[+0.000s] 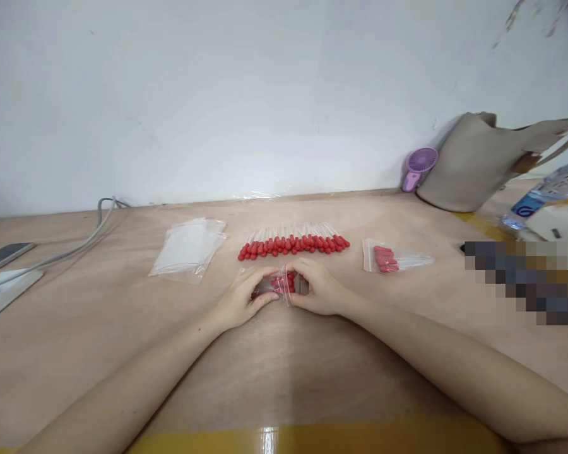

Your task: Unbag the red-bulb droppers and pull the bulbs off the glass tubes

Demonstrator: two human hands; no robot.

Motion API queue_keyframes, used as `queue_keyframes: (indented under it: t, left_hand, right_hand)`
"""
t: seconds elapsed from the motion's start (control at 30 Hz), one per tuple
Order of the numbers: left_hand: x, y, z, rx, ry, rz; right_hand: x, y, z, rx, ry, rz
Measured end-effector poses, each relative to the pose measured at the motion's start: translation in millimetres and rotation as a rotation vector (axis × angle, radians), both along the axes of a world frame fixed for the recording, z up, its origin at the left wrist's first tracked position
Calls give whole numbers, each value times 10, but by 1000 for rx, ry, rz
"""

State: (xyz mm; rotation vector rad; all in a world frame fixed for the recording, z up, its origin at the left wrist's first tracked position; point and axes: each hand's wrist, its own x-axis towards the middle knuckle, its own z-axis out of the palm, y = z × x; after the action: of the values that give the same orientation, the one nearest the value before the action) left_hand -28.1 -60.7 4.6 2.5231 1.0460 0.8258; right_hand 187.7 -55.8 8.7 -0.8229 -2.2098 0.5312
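My left hand and my right hand meet at the middle of the wooden table. Both pinch a small clear zip bag that holds red-tipped droppers, the fingers pressed along its edge. Just beyond the hands lies a long row of loose red-tipped droppers. To the right rests a filled zip bag of droppers. To the left sits a stack of empty clear bags.
A beige bag and a small purple fan stand against the white wall at the back right. Plastic packets lie at the far right. A phone, a white device and a grey cable occupy the left.
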Motion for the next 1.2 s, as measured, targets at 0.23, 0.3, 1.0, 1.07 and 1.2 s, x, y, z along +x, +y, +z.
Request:
queue_keyframes:
  t: [0.23,0.3,1.0,1.07,1.2]
  left_hand:
    - [12,-6,21,-28,19,12]
    - [18,-14,34,-52,21,15]
    - [7,-54,98,-70,55,30]
    - [23,-64,182,-7,-20,60]
    - [180,-34,453,-272,-465,260]
  right_hand:
    - [19,14,-14,-44,-11,35]
    - [11,19,-27,-97,23,54]
    - [833,261,781,-469,367,-69]
    - [819,242,804,-305,468,-177]
    - [563,162,630,116,420,-312]
